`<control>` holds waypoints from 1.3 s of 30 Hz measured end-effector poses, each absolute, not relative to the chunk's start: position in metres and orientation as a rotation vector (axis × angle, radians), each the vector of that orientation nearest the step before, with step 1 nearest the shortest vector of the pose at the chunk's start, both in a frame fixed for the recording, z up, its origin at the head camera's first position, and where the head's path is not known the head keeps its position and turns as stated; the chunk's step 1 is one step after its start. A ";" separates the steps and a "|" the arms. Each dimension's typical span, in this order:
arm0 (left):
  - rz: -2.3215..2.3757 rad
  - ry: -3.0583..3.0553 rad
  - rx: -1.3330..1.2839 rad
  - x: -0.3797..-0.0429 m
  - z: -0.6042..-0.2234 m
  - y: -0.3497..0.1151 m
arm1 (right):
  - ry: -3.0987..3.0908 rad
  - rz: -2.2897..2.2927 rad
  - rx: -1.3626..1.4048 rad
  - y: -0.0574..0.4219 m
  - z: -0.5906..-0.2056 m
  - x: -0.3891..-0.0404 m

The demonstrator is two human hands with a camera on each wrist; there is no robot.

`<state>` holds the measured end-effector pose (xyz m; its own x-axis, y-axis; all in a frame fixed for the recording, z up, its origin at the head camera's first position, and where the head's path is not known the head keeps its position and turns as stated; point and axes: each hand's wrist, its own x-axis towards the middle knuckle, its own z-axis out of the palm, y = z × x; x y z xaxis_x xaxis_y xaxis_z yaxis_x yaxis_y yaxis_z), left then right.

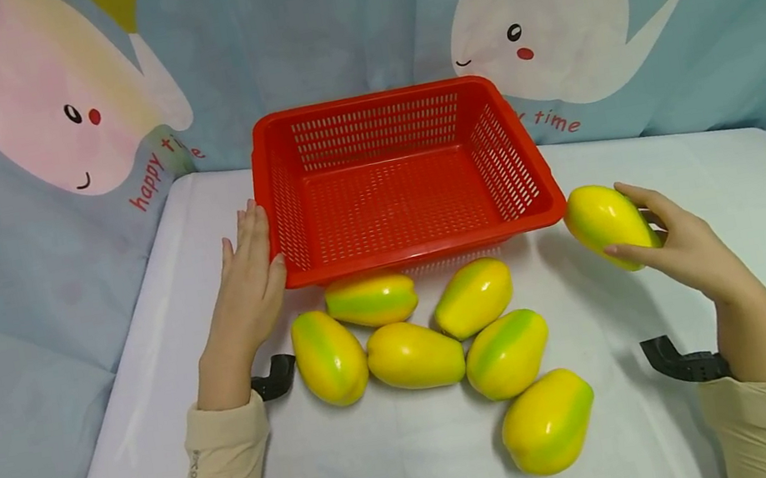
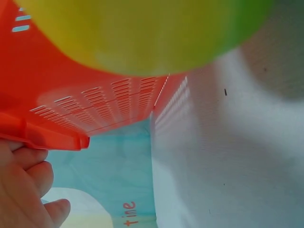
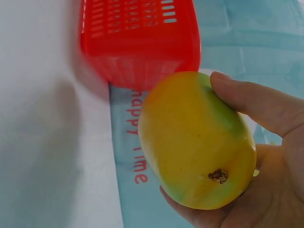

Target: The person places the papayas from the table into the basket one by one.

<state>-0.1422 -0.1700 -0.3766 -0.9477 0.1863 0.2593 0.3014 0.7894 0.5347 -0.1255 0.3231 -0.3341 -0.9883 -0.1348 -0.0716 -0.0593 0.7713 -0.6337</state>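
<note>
My right hand [image 1: 691,242] grips a yellow papaya [image 1: 607,225] with green streaks, thumb on one side and fingers on the other. It is held up off the table, by the basket's front right corner; its brown stem end shows in the right wrist view. A red plastic basket [image 1: 423,253] with slotted walls stands at the table's back, its inside bare. Against the basket's left rim rests my left hand [image 1: 249,282], fingers extended along it; in the left wrist view the fingertips lie at the rim's edge. Several more papayas [image 1: 415,355] lie in front of the basket.
A white cloth covers the table [image 1: 392,474]. Behind it hangs a blue curtain [image 1: 316,22] with cartoon whales. One papaya [image 1: 549,423] lies nearest the front. Black wrist mounts [image 1: 685,362] stick out inward from both wrists.
</note>
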 end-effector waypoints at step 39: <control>-0.802 -2.827 -0.356 -0.141 -0.373 -0.169 | 2.994 -1.096 -0.229 0.288 -0.301 -0.137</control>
